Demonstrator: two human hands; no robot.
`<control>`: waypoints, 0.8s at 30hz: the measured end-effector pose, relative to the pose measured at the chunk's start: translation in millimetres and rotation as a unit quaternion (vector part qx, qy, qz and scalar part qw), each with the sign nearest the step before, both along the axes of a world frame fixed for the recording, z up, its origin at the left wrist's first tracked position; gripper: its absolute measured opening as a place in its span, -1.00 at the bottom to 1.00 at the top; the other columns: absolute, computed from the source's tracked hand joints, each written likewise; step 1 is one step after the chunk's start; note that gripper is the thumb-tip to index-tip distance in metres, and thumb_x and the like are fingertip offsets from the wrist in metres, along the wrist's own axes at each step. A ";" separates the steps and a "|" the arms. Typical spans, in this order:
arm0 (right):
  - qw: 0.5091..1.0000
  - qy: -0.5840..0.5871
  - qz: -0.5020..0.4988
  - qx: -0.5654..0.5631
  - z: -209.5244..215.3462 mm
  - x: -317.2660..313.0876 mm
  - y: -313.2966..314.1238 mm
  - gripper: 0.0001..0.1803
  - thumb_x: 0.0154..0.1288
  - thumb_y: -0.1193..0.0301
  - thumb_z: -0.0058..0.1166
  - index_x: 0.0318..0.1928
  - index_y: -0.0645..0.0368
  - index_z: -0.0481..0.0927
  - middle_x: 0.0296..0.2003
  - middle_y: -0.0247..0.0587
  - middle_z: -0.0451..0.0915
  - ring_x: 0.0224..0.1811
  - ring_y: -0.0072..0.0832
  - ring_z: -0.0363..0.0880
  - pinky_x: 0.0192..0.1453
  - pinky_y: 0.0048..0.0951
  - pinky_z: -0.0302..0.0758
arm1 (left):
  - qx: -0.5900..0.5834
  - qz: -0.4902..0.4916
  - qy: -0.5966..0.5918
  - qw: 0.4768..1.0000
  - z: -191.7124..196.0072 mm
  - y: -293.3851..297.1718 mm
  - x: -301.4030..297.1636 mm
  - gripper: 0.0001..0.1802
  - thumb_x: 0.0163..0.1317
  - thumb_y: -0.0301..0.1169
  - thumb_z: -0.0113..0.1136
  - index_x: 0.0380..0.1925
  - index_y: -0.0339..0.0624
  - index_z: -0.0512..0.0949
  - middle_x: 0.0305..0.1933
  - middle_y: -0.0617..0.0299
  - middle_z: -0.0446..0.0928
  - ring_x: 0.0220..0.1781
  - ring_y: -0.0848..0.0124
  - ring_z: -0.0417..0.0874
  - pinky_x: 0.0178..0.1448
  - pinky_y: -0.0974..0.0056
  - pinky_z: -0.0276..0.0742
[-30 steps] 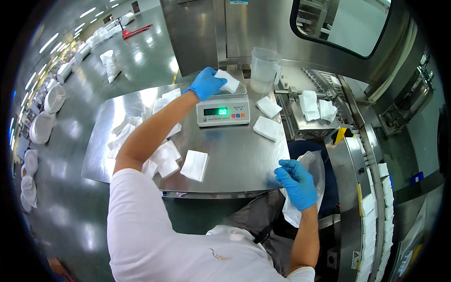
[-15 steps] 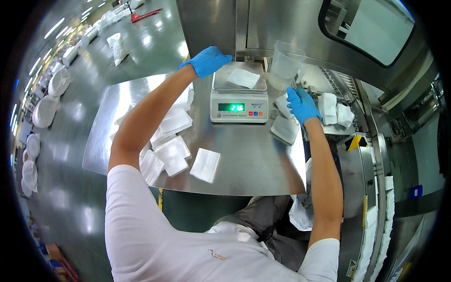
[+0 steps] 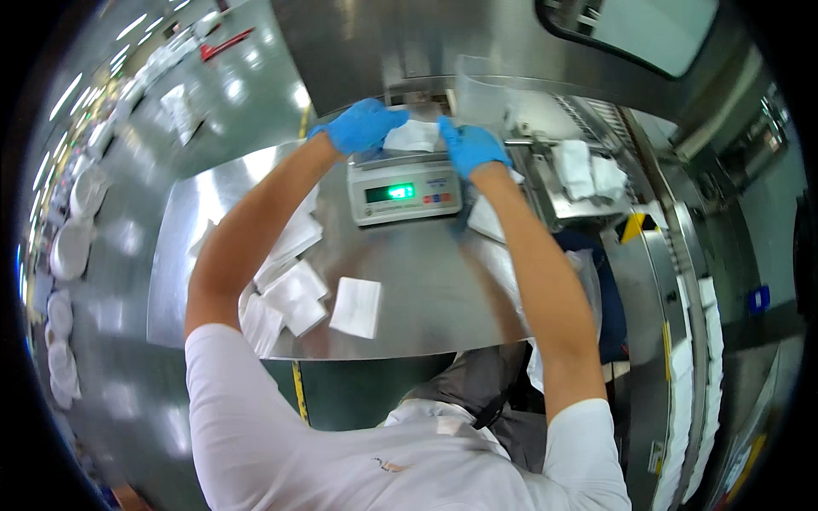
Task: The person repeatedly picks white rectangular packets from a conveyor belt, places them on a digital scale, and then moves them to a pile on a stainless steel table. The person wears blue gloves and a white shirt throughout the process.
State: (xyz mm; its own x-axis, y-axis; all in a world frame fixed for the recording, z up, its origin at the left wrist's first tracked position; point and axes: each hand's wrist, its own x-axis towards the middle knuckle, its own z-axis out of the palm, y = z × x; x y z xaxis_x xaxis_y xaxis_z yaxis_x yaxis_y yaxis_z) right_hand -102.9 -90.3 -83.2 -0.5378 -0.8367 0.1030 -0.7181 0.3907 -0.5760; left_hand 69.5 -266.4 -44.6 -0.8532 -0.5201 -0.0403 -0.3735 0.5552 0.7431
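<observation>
A folded white cloth-like pad (image 3: 412, 136) lies over the metal pan of a white electronic scale (image 3: 405, 194), whose green display is lit. My left hand (image 3: 365, 127), in a blue glove, closes on the pad's left edge. Opposite it, my right hand (image 3: 474, 149), gloved alike, pinches the right edge; part of its fingers is hidden. Left of the scale lie several more pads (image 3: 294, 294) in a loose heap, with a single pad (image 3: 356, 307) apart near the table's front edge. Another white pad (image 3: 486, 220) shows below my right wrist.
Behind my right hand stands a clear plastic jug (image 3: 480, 89). A metal tray with two white stacks (image 3: 575, 169) sits to the right, beside a machine and conveyor. The steel table (image 3: 417, 298) ends at a curved front edge. White bags (image 3: 75, 247) line the floor far left.
My right hand has moved left from beside the scale to the pad on the pan. My left hand has come onto the pad too. The display reading has changed, and the view has shifted.
</observation>
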 end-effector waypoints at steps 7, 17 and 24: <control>0.913 -0.369 -0.023 -0.176 -7.3 -7.4 21.3 -0.47 0.40 0.10 0.19 0.04 0.40 0.65 -0.11 0.14 0.72 -0.12 -0.15 0.75 -0.03 -0.23 0.69 | 0.102 -0.030 0.075 0.991 -1.1 59.3 -19.3 -0.57 0.30 -0.10 0.33 -0.28 -0.34 0.63 -0.37 0.14 0.58 -0.29 0.44 0.63 -0.18 0.31 0.59; 0.904 -0.354 0.044 -0.235 81.3 -26.7 101.7 -0.59 0.34 0.27 0.36 0.06 0.29 0.68 -0.22 -0.21 0.73 -0.31 -0.58 0.67 -0.23 -0.57 0.66 | 0.156 -0.010 0.121 0.980 31.2 131.3 9.3 -0.26 0.33 -0.17 0.36 0.33 -0.45 0.35 0.19 -0.08 0.56 0.18 0.21 0.66 0.20 0.22 0.66; 0.895 -0.419 0.040 -0.146 54.9 9.5 135.3 -0.48 0.40 0.06 0.25 0.04 0.31 0.69 -0.22 -0.18 0.73 -0.25 -0.54 0.69 -0.17 -0.52 0.66 | 0.336 -0.012 0.129 0.933 13.6 146.9 45.3 -0.45 0.30 -0.28 0.40 0.19 -0.37 0.50 0.07 0.03 0.62 0.06 0.31 0.71 0.11 0.24 0.73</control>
State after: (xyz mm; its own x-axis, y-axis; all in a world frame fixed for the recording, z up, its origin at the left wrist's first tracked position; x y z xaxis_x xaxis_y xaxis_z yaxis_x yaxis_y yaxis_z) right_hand -93.4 45.1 -28.3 -0.4684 -0.8791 -0.0881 -0.0057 0.1028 -0.9947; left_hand 114.8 -119.5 -31.0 -0.8903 -0.4327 -0.1418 -0.1270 -0.0631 0.9899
